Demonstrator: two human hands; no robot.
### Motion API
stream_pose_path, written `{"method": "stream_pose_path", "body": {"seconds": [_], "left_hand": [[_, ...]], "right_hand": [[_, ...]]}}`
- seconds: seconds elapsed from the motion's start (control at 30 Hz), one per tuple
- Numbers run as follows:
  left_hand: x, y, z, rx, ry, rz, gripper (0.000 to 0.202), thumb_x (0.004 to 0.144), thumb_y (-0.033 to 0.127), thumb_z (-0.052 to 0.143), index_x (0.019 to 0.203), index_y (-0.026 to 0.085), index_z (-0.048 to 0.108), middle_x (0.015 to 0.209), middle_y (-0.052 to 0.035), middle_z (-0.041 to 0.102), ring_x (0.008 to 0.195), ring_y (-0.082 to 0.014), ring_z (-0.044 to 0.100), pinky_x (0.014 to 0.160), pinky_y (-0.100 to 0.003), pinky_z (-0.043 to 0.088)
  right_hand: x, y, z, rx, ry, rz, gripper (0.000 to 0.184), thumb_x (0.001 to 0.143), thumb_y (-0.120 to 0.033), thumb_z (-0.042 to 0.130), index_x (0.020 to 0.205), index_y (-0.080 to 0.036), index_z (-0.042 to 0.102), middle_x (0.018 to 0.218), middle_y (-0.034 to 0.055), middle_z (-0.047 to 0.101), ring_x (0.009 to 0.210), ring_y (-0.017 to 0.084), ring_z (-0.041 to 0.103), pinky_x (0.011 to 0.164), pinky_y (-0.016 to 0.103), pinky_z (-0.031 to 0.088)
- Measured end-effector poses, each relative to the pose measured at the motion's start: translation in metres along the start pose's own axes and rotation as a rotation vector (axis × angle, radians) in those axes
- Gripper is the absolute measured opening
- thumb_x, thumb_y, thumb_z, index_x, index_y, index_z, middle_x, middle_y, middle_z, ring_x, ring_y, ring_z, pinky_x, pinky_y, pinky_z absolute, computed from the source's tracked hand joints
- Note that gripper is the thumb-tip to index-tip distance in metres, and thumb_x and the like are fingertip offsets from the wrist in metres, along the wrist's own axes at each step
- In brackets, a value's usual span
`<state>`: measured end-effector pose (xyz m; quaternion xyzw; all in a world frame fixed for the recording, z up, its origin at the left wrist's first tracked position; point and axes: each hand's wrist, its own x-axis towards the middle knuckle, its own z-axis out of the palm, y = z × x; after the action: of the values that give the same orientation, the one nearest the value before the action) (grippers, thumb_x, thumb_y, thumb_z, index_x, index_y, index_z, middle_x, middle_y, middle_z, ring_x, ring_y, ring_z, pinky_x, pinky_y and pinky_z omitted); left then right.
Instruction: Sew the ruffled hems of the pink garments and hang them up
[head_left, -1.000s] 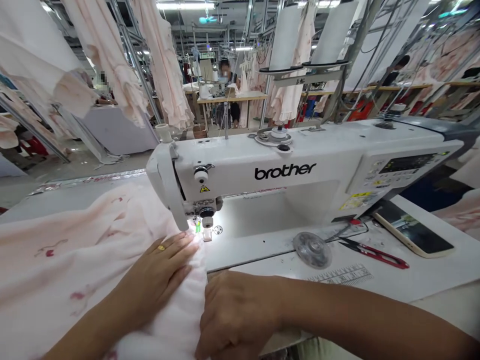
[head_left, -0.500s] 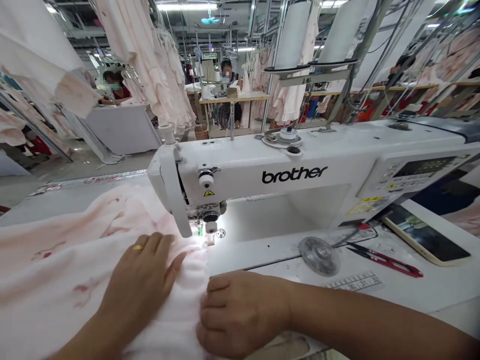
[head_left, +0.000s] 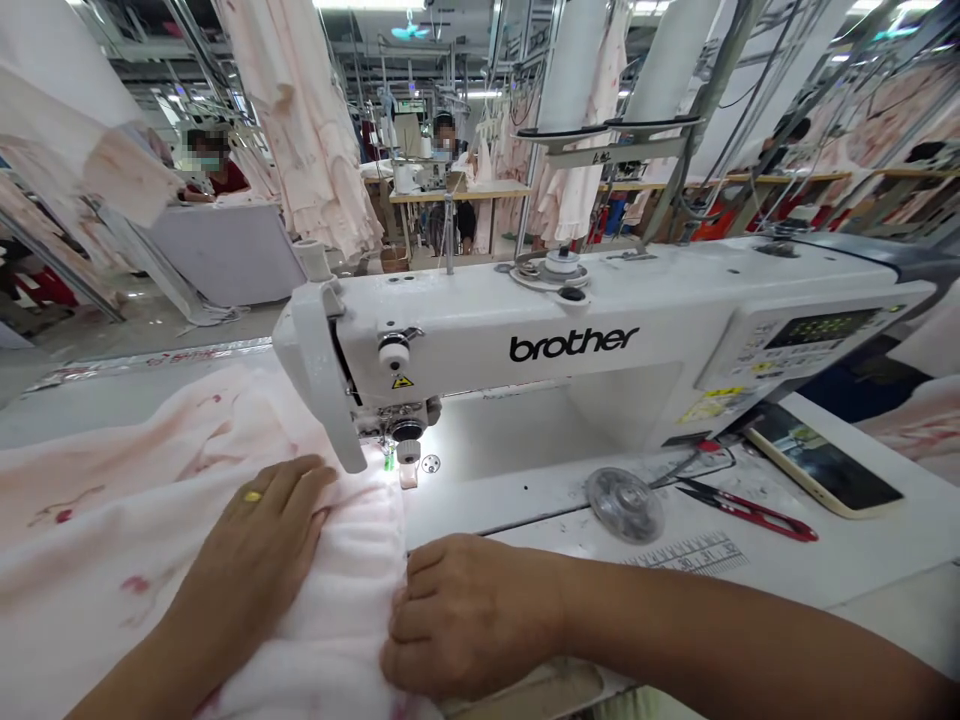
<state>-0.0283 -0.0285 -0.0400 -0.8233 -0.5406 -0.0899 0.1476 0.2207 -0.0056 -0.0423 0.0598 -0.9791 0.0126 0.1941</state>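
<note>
A pale pink fabric (head_left: 112, 520) with small red prints lies across the table and runs under the presser foot (head_left: 407, 468) of a white Brother sewing machine (head_left: 570, 340). My left hand (head_left: 255, 550), wearing a gold ring, lies flat on the fabric with fingers stretched toward the needle. My right hand (head_left: 465, 615) is curled, its fingers pinching the gathered edge of the fabric just in front of the foot.
Red thread snips (head_left: 750, 508), a clear bobbin disc (head_left: 624, 503) and a phone (head_left: 821, 463) lie on the table to the right of the needle. Pink garments hang overhead. Other people sit at machines far behind.
My left hand has slid back from the needle toward me along the fabric. My right hand keeps its pinch on the fabric edge, and the view has shifted slightly.
</note>
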Motion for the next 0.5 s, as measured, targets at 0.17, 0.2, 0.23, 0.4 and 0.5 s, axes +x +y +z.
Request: {"method": "stream_pose_path", "body": {"seconds": [0.17,0.2,0.23,0.4,0.5], "left_hand": [[-0.004,-0.012,0.020,-0.098,0.006,0.279,0.063,0.079,-0.001,0.036,0.134,0.025,0.053,0.135,-0.0021,0.059,0.125,-0.0201,0.054,0.103,-0.035,0.043],[-0.003,-0.013,0.023,-0.123,-0.002,0.260,0.065,0.078,-0.003,0.035,0.135,0.024,0.053,0.136,-0.0022,0.059,0.126,-0.0194,0.054,0.104,-0.035,0.043],[0.000,-0.014,0.025,-0.145,-0.012,0.233,0.066,0.079,-0.003,0.034,0.136,0.024,0.052,0.137,-0.0026,0.058,0.127,-0.0193,0.053,0.105,-0.035,0.043],[0.030,-0.019,0.021,-0.286,-0.134,0.147,0.058,0.083,-0.002,0.032,0.131,0.022,0.055,0.130,-0.0068,0.061,0.120,-0.0206,0.056,0.100,-0.035,0.047],[0.051,-0.026,0.017,-0.377,-0.168,0.121,0.044,0.085,0.001,0.034,0.112,0.020,0.063,0.106,-0.0059,0.068,0.101,-0.0196,0.061,0.090,-0.033,0.049]], "right_hand": [[0.000,0.001,-0.002,0.015,-0.024,0.002,0.021,0.091,-0.018,0.057,0.070,-0.018,0.058,0.064,-0.0032,0.057,0.062,0.013,0.053,0.066,0.029,0.039],[0.000,0.001,-0.002,0.008,-0.023,0.002,0.020,0.091,-0.018,0.056,0.071,-0.017,0.059,0.065,-0.0028,0.058,0.063,0.013,0.053,0.066,0.029,0.039],[0.000,0.002,-0.003,-0.003,-0.024,0.004,0.020,0.092,-0.017,0.056,0.072,-0.017,0.059,0.066,-0.0023,0.059,0.064,0.014,0.054,0.067,0.029,0.040],[0.001,0.013,-0.003,-0.037,-0.025,0.110,0.024,0.096,-0.014,0.048,0.076,-0.016,0.061,0.076,0.0024,0.066,0.072,0.014,0.058,0.074,0.028,0.043],[0.001,0.021,0.001,-0.051,-0.006,0.195,0.025,0.098,-0.014,0.045,0.080,-0.016,0.062,0.080,0.0039,0.069,0.074,0.013,0.060,0.079,0.027,0.044]]}}
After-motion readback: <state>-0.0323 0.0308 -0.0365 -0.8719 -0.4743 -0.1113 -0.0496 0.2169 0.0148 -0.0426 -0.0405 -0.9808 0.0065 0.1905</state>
